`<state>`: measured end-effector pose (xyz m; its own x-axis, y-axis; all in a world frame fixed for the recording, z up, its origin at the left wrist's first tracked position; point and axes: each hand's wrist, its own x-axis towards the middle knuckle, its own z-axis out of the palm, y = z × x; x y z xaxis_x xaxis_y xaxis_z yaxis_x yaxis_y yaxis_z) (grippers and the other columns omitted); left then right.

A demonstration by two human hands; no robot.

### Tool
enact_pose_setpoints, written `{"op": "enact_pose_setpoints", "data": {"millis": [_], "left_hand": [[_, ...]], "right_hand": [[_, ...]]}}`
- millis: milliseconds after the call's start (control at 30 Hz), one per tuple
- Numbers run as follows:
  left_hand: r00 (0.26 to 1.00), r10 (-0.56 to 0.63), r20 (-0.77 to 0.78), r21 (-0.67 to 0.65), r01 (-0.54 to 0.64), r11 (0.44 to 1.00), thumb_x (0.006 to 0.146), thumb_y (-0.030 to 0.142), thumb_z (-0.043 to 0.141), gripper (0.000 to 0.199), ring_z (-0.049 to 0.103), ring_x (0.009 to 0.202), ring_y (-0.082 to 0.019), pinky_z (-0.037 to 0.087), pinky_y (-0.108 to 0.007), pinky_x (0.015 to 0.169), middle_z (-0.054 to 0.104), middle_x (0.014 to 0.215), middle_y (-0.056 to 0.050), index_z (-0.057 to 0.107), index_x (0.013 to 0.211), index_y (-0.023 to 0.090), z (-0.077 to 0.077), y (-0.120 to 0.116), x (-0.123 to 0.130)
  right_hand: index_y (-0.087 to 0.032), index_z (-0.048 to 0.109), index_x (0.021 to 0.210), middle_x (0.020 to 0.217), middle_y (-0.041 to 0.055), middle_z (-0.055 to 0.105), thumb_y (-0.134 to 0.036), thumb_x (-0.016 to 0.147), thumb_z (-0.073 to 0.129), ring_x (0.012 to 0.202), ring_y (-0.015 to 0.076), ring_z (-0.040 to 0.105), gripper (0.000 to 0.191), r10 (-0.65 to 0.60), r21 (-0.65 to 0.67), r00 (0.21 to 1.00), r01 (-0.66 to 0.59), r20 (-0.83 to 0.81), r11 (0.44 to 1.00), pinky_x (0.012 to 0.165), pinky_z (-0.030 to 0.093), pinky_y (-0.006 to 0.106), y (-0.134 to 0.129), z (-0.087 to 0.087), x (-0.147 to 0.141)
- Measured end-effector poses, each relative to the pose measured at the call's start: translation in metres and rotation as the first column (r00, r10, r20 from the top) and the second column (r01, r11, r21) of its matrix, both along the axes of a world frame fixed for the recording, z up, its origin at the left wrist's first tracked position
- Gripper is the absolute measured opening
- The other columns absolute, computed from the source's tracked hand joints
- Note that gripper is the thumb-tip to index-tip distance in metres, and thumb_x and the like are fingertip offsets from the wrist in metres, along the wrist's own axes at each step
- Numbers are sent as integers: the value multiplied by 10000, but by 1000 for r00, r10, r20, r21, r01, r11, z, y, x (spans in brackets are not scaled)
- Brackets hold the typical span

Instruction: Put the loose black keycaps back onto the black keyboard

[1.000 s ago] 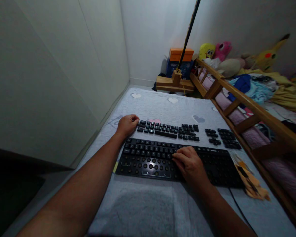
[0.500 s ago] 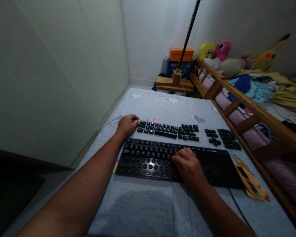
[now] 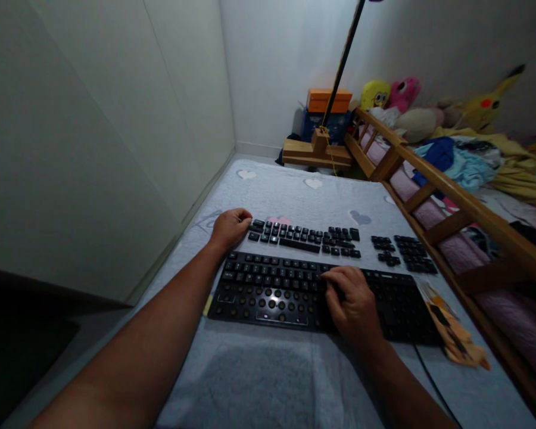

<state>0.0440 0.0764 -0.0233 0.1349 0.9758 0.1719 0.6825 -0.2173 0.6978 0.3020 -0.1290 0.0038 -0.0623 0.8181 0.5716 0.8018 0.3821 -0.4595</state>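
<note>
A black computer keyboard (image 3: pixel 268 319) lies on the heart-patterned cloth in front of me. Its upper rows at the left carry keycaps, while the lower rows show bare round key posts. My right hand (image 3: pixel 352 298) is over the middle of the keyboard, index fingertip on the upper keys and thumb apart from it; nothing shows between them. Beyond the keyboard lie rows of loose black keycaps (image 3: pixel 304 232), among them a long space bar (image 3: pixel 299 245). My left hand (image 3: pixel 231 228) rests with curled fingers at the left end of these rows; whatever its fingers may hold is hidden.
More loose keycaps (image 3: pixel 413 253) lie at the right. An orange cloth (image 3: pixel 462 342) with a dark, thin tool on it is beside the keyboard, near its cable (image 3: pixel 433 381). A wooden bed rail (image 3: pixel 455 187) runs along the right, a pale cabinet (image 3: pixel 116 149) along the left.
My right hand has shifted slightly right and its thumb has moved apart from the index finger. The left hand stays where it was.
</note>
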Motion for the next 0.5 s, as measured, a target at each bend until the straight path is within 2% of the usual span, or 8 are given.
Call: {"op": "enact_pose_setpoints", "data": {"millis": [133,233,400,500], "left_hand": [[1000,-3,5,-4,3,1000,770,313,540,227,651,761,-192,460,-302,720,733,826,-55,720,836,190,-1,1,0],[1000,1,-4,-5,-1,1000,776,317,538,228,649,757,-193,460,-303,720,731,816,-52,720,836,194,-1,0,0],[1000,-2,-15,0,2,1000,784,312,526,228,652,774,-196,456,-304,727,736,834,-54,718,833,200,1,-1,1],[1000,5,-25,-6,-5,1000,782,313,529,221,651,773,-195,455,-304,727,739,836,-52,718,827,207,2,-2,1]], "right_hand": [[-203,647,971,913,61,643,-102,889,509,895,218,568,189,-32,-21,999,32,11,999,809,474,377,6,1,6],[-207,673,952,918,65,655,-147,883,549,892,228,573,154,-70,-73,996,74,59,995,800,468,378,21,6,21],[-206,725,849,857,68,656,-197,845,605,874,242,585,121,-121,-141,962,159,245,977,808,454,384,73,17,63],[-194,760,857,866,76,675,-204,824,632,861,234,596,132,-151,-259,912,262,382,930,801,447,360,110,22,81]]}}
